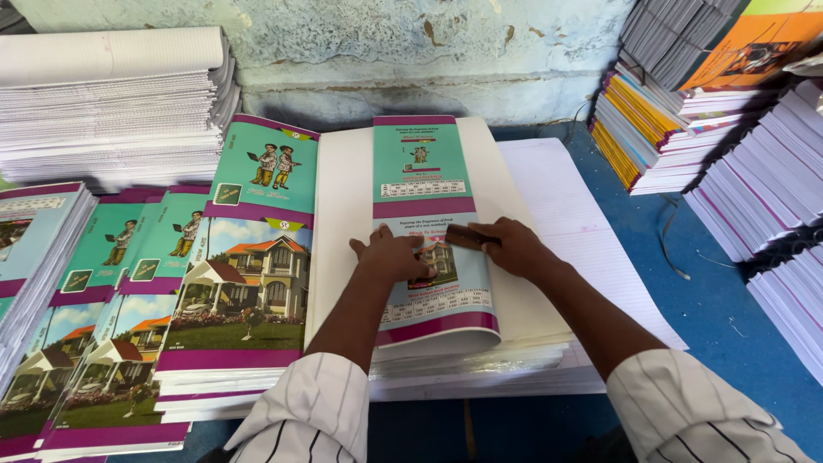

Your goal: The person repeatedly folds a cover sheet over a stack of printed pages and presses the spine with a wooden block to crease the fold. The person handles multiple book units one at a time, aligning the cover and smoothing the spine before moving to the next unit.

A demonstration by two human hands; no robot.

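A folded printed cover strip (426, 180), teal above with a house picture and a magenta band below, lies lengthwise on a stack of white paper sheets (343, 214). My left hand (390, 255) presses flat on the cover's lower half, fingers spread. My right hand (506, 244) rests beside it on the cover's right edge, its fingers closed around a small dark stick-like tool (467, 236) laid across the cover. Both forearms come from white striped sleeves at the bottom.
Finished notebook covers (249, 283) with house pictures are stacked in overlapping piles to the left. Tall stacks of white paper (111, 103) stand at the back left. More notebook stacks (754, 154) fill the right side on a blue floor (711, 317). A worn wall (411, 51) is behind.
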